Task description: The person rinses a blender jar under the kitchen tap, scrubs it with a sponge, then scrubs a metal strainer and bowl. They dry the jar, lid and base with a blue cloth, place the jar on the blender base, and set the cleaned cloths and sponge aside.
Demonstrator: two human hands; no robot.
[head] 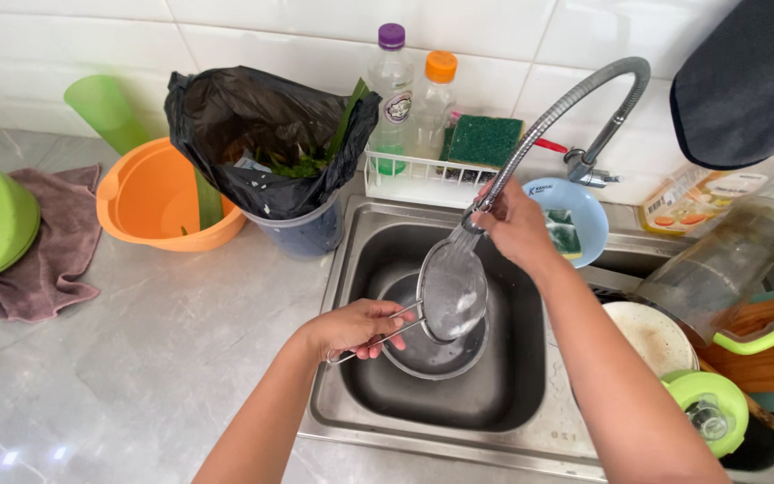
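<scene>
Head view: left hand [356, 327] clamped on wire handle of mesh strainer [451, 291], tilted over metal bowl [432, 345] in sink [333, 394]; right hand [512, 224] gripping faucet hose [553, 112], spraying mesh. Likely risk: splash onto counter from steep tilt.

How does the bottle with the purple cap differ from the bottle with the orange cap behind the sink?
The purple-capped bottle is taller; the orange-capped bottle is shorter, its cap sitting lower. The purple-capped bottle stands to the left, nearer the black bin bag; the orange-capped bottle stands beside the green sponge. The purple-capped bottle holds a little green liquid at its bottom; the orange-capped bottle's contents cannot be told. Both are clear plastic, upright, in the white wire rack.
</scene>
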